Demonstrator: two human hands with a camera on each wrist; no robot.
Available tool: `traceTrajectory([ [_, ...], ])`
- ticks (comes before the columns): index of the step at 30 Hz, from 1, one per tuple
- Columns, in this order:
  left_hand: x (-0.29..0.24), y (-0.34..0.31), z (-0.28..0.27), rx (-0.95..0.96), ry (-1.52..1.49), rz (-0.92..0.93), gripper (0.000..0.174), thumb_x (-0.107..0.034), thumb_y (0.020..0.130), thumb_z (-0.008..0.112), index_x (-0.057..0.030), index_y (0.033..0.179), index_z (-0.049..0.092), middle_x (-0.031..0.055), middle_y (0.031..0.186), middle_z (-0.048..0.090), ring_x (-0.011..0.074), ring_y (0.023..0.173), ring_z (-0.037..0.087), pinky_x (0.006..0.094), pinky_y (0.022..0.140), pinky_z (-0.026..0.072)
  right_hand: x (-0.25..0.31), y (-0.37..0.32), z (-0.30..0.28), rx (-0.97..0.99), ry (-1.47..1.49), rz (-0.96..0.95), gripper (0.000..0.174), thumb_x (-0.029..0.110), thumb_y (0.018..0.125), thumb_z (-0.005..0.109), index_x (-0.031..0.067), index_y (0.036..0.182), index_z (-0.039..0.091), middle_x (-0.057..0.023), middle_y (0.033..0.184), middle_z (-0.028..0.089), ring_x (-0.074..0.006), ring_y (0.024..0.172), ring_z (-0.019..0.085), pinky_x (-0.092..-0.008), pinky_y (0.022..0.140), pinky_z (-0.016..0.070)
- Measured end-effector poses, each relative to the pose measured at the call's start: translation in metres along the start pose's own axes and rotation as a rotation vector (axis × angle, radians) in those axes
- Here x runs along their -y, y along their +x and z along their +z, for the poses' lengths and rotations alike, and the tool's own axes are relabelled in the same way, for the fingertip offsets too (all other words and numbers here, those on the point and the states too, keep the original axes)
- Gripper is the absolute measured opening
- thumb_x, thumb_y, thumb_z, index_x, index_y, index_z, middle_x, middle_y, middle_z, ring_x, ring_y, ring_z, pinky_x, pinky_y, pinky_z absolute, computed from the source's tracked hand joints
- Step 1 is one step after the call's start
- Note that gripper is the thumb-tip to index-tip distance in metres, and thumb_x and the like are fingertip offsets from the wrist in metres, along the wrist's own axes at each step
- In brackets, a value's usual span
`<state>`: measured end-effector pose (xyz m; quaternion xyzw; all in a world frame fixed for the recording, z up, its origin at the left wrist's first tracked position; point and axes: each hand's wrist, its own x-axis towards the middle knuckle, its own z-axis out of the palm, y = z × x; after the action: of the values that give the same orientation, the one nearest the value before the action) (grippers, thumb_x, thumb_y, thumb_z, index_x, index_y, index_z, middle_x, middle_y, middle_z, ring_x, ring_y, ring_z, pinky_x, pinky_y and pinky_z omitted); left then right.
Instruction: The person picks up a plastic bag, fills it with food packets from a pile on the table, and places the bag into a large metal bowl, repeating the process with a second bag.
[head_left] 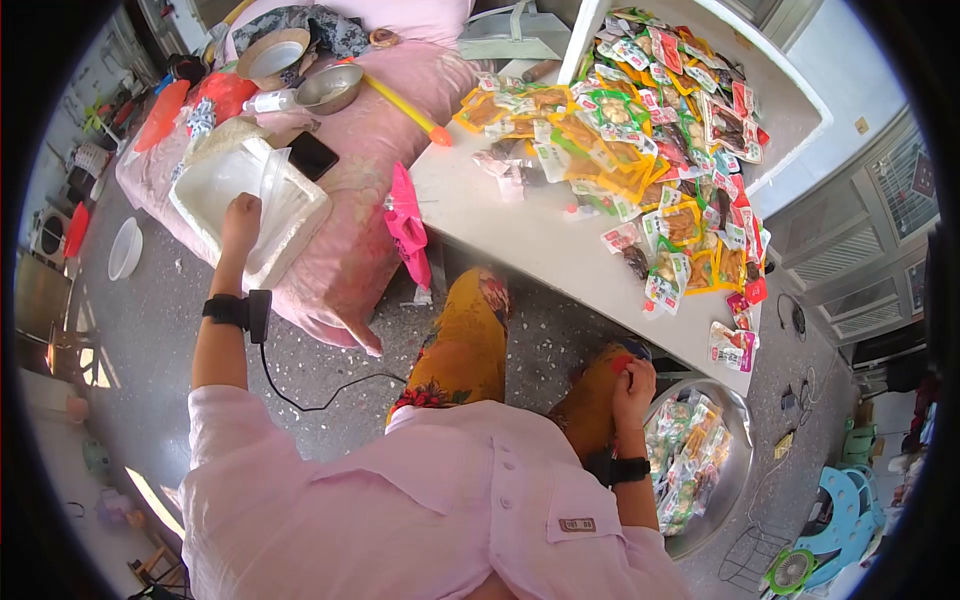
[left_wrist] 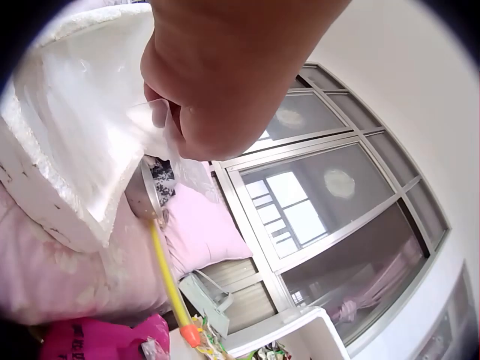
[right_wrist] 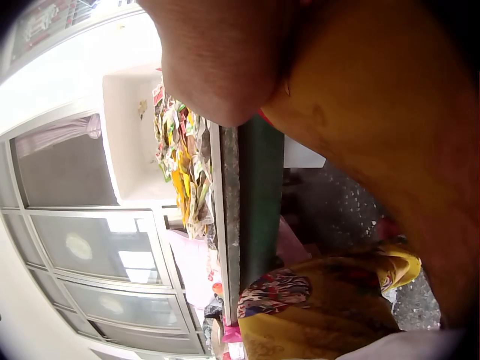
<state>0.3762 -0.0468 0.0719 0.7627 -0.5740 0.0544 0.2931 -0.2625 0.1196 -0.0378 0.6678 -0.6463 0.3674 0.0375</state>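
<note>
My left hand (head_left: pixel 242 220) is over a white foam box (head_left: pixel 205 222) on the pink-covered bed. In the left wrist view its curled fingers grip a thin clear plastic bag (left_wrist: pixel 196 176), which also lies as a translucent sheet (head_left: pixel 268 178) across the box in the head view. The fingertips are hidden behind the hand. My right hand (head_left: pixel 633 395) rests on the right knee, over the yellow patterned trousers (head_left: pixel 582 408), holding nothing visible. Close beside it, a large metal basin (head_left: pixel 742 440) contains several small food packets (head_left: pixel 688 450).
Colourful snack packets (head_left: pixel 625 150) are heaped on the white table (head_left: pixel 560 255), spilling from a tipped foam box (head_left: pixel 780 105). A phone (head_left: pixel 312 155), metal bowl (head_left: pixel 330 90) and yellow stick (head_left: pixel 405 108) lie on the bed. A pink bag (head_left: pixel 407 225) hangs between bed and table.
</note>
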Motion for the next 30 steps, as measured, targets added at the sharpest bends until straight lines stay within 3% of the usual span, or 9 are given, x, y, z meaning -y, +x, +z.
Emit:
traceTrajectory([
  [5,-0.089,-0.029,-0.020,0.153,-0.596,-0.142,0.013,-0.013,0.079,0.050,-0.0020,0.078,0.056,-0.0017,0.064,0.049,0.0054,0.058,0.042,0.0201,0.053,0.0361,0.021,0.021,-0.007,-0.002,0.239,0.058,0.011,-0.002,0.070,0.049,0.0003,0.081,0.051,-0.0161,0.087,0.053,-0.0319,0.086,0.050,-0.0368,0.078,0.0399],
  [7,-0.122,-0.046,-0.019,0.231,-0.698,-0.109,0.012,-0.012,0.080,0.049,-0.0020,0.076,0.054,-0.0024,0.064,0.049,0.0041,0.060,0.042,0.0189,0.055,0.0355,0.043,0.039,-0.008,0.033,0.343,0.127,0.011,0.002,0.074,0.050,0.0003,0.085,0.052,-0.0092,0.080,0.054,-0.0183,0.075,0.052,-0.0278,0.069,0.0420],
  [9,-0.150,-0.066,-0.008,0.320,-0.751,-0.062,0.011,-0.011,0.080,0.050,-0.0021,0.075,0.054,-0.0028,0.065,0.048,0.0041,0.061,0.042,0.0191,0.056,0.0360,0.067,0.056,-0.006,0.174,0.494,0.316,0.011,0.005,0.077,0.051,0.0003,0.087,0.052,-0.0048,0.077,0.055,-0.0111,0.069,0.051,-0.0230,0.064,0.0420],
  [11,-0.179,-0.094,0.007,0.373,-0.782,0.004,0.010,-0.010,0.079,0.050,-0.0010,0.075,0.053,0.0007,0.065,0.050,0.0068,0.061,0.044,0.0210,0.056,0.0371,0.083,0.066,0.017,0.201,0.796,0.276,0.012,0.008,0.078,0.052,0.0008,0.088,0.053,-0.0001,0.073,0.054,-0.0048,0.063,0.048,-0.0182,0.058,0.0398],
  [17,-0.243,-0.175,0.051,0.564,-0.760,0.122,0.011,-0.010,0.075,0.051,0.0006,0.071,0.052,0.0102,0.067,0.051,0.0188,0.063,0.050,0.0286,0.058,0.0397,0.146,0.075,0.048,0.685,1.225,0.565,0.021,0.019,0.084,0.045,0.0040,0.099,0.048,-0.0046,0.093,0.053,-0.0117,0.079,0.052,-0.0239,0.066,0.0429],
  [22,-0.258,-0.214,0.074,0.599,-0.792,0.301,0.006,-0.007,0.070,0.051,-0.0012,0.071,0.053,0.0150,0.072,0.052,0.0306,0.071,0.051,0.0364,0.065,0.0400,0.142,0.062,0.075,0.673,1.368,0.725,0.016,0.019,0.083,0.047,0.0049,0.089,0.051,-0.0019,0.082,0.052,-0.0082,0.071,0.049,-0.0209,0.060,0.0421],
  [25,-0.261,-0.217,0.077,0.608,-0.737,0.378,0.012,-0.011,0.072,0.057,-0.0011,0.076,0.053,0.0131,0.075,0.051,0.0263,0.072,0.050,0.0338,0.063,0.0398,0.135,0.057,0.075,0.661,1.315,0.749,0.014,0.018,0.082,0.048,0.0044,0.084,0.051,-0.0008,0.075,0.052,-0.0065,0.063,0.048,-0.0191,0.055,0.0414],
  [28,-0.272,-0.219,0.067,0.352,-0.645,0.625,0.019,-0.016,0.068,0.062,-0.0027,0.079,0.053,0.0133,0.076,0.051,0.0271,0.073,0.050,0.0352,0.063,0.0401,0.130,0.052,0.078,0.667,1.339,0.741,0.013,0.017,0.081,0.049,0.0040,0.081,0.051,-0.0007,0.071,0.051,-0.0065,0.058,0.047,-0.0189,0.051,0.0406],
  [30,-0.274,-0.222,0.070,0.477,-0.579,0.634,0.023,-0.019,0.066,0.064,-0.0039,0.079,0.052,0.0134,0.077,0.051,0.0276,0.073,0.050,0.0360,0.062,0.0403,0.131,0.048,0.081,0.650,1.354,0.713,0.013,0.017,0.081,0.050,0.0036,0.080,0.051,-0.0009,0.070,0.051,-0.0067,0.057,0.047,-0.0191,0.051,0.0405],
])
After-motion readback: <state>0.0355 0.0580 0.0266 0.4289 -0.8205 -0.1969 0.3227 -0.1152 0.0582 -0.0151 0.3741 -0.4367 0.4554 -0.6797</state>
